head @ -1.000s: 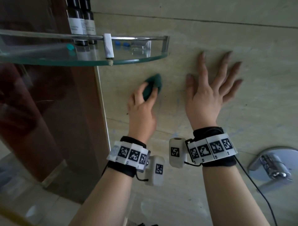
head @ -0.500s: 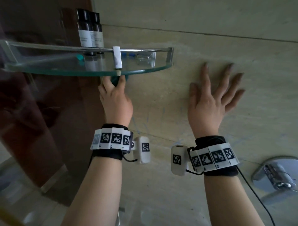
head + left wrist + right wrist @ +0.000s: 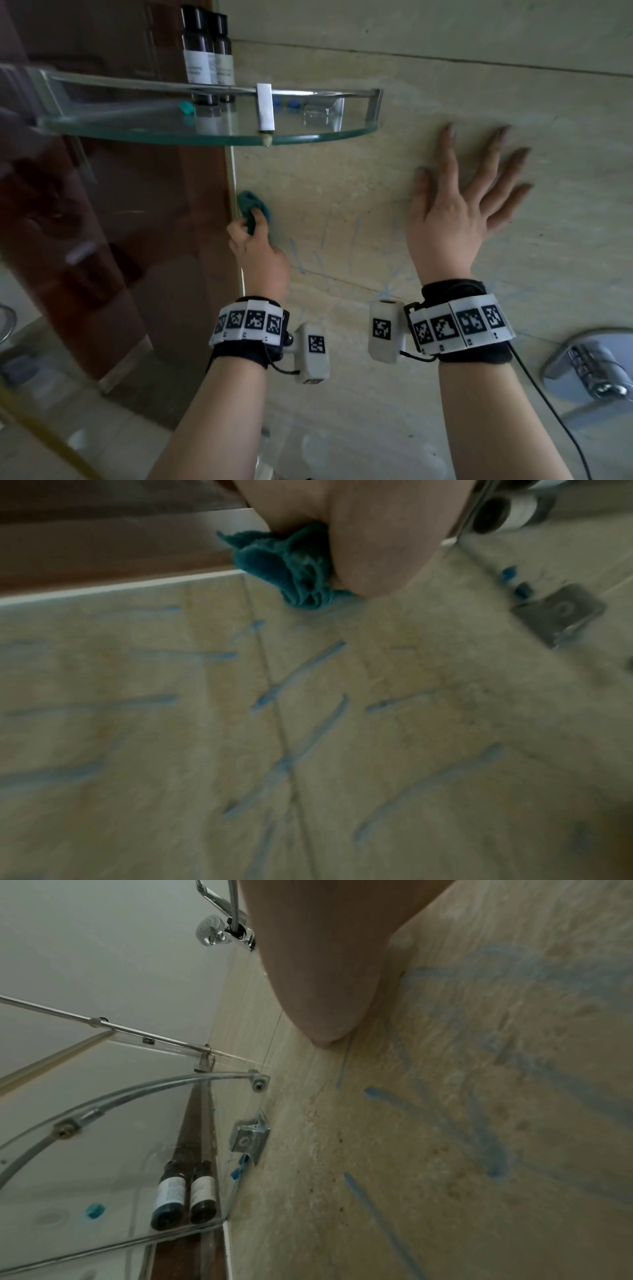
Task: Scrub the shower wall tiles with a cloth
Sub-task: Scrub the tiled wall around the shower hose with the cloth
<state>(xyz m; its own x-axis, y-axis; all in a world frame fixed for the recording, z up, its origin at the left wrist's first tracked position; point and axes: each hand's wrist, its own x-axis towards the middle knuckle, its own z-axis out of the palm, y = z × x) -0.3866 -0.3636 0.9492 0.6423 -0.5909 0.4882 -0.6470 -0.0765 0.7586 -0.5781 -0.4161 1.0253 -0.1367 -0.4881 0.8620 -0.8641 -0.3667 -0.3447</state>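
- Left hand (image 3: 258, 253): its grip is closed round a bunched teal cloth (image 3: 254, 209), thumb and fingers curled about it, pressing it against the beige wall tiles (image 3: 342, 192).
- Cloth: lies against the tile just beside the pale corner strip (image 3: 234, 192) where the tiles meet the brown panel (image 3: 144, 212), below the glass shelf (image 3: 205, 135); in the left wrist view the crumpled cloth (image 3: 294, 569) protrudes from under the hand.
- Right hand (image 3: 459, 209): grip wide, fingers straight and spread, palm flat against the tiles, well to the right of the cloth and holding nothing.
- Blue streaks (image 3: 298, 677): marks scattered over the tile below the cloth and between the two hands.
- Shelf: carries two dark bottles (image 3: 207, 54) with pale labels standing in the corner.
- Chrome fitting (image 3: 592, 370): mounted on the wall at lower right, near the right forearm.
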